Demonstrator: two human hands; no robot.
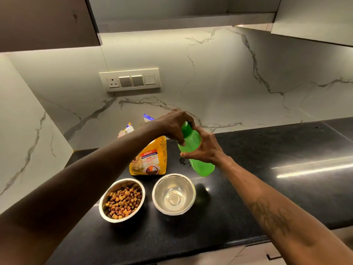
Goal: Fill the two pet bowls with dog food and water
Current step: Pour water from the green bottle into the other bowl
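Observation:
Two steel bowls stand side by side on the black counter (267, 188). The left bowl (107, 211) holds brown kibble. The right bowl (158, 201) holds a little clear water. Above the right bowl a green water bottle (200, 165) is held tilted in the air. My right hand (204, 148) grips its body. My left hand (173, 125) closes around its green cap at the top. Behind the bowls a yellow dog food bag (149, 159) stands upright with its top open.
A marble backsplash rises behind the counter, with a switch panel (129, 80) on it. A side wall closes in on the left. Cabinets hang overhead. The counter's front edge (191, 249) runs below the bowls.

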